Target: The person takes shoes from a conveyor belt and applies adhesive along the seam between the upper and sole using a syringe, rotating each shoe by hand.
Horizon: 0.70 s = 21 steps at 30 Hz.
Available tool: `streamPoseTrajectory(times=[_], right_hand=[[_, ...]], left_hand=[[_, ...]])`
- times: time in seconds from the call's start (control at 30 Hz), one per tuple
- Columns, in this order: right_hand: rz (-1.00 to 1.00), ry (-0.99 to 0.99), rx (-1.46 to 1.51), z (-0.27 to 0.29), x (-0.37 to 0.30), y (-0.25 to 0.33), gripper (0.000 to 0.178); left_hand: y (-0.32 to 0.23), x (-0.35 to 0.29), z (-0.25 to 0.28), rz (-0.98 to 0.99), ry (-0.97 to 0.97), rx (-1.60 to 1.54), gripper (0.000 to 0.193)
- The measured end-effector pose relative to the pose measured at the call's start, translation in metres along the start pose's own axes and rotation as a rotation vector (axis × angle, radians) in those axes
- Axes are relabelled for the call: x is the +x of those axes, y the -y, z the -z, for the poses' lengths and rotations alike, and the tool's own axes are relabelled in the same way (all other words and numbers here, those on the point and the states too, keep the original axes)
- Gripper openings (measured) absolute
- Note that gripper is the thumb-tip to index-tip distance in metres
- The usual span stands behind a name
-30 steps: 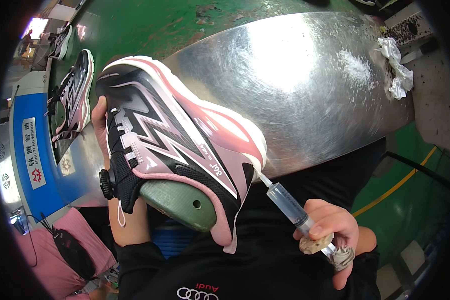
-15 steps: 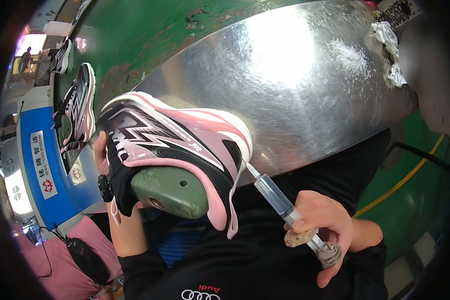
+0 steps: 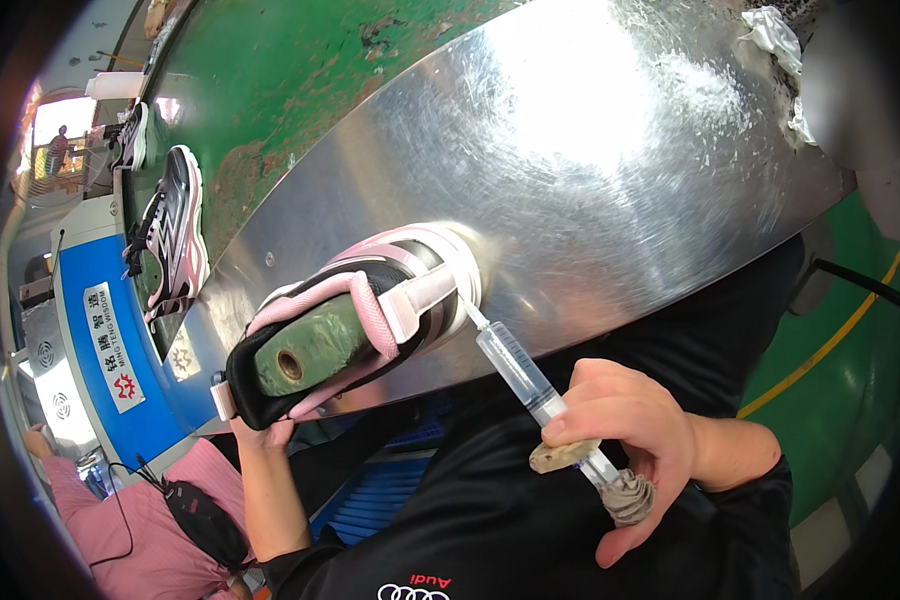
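My left hand is closed on a pink, black and white sports shoe above the metal bench, its fingers mostly hidden behind the shoe. A green shoe last with a round hole fills the shoe's opening. The heel is turned toward my right side, with a pink pull strap over it. In my right hand is a clear syringe, gripped around its barrel and plunger end. Tan wrapping covers its flange and plunger end. The narrow tip meets the heel near the white sole edge; exact contact is hard to make out.
The shiny metal bench has whitish residue and crumpled white paper at far right. More shoes stand on the green surface at left, beside a blue and white machine. A person in pink is at lower left.
The shoe has been turned from showing its side to showing its heel and strap. My right hand and the syringe have shifted slightly left and up, following the heel.
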State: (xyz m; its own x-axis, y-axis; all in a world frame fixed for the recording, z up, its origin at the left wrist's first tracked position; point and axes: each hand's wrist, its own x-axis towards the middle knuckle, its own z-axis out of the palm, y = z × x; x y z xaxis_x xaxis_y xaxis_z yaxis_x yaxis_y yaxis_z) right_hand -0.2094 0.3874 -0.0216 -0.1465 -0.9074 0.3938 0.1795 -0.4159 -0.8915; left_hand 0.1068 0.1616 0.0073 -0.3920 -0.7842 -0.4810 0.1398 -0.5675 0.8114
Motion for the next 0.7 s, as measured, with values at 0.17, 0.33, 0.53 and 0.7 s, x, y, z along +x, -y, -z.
streamPoseTrajectory(times=[0.17,0.33,0.53,0.7], right_hand=[[-0.009,0.0,-0.001,-0.004,0.0,0.0,0.084],[-0.024,0.007,-0.006,-0.008,-0.002,0.003,0.084],[-0.043,0.028,-0.032,-0.015,-0.005,0.008,0.085],[-0.05,0.002,-0.061,-0.019,-0.006,0.013,0.088]], left_hand=[[0.01,-0.028,0.02,-0.047,-0.117,0.051,0.043],[0.016,-0.051,0.03,-0.004,-0.095,0.034,0.047],[0.032,-0.074,0.017,0.115,-0.018,-0.059,0.06],[0.047,-0.084,-0.01,0.227,0.146,-0.143,0.067]])
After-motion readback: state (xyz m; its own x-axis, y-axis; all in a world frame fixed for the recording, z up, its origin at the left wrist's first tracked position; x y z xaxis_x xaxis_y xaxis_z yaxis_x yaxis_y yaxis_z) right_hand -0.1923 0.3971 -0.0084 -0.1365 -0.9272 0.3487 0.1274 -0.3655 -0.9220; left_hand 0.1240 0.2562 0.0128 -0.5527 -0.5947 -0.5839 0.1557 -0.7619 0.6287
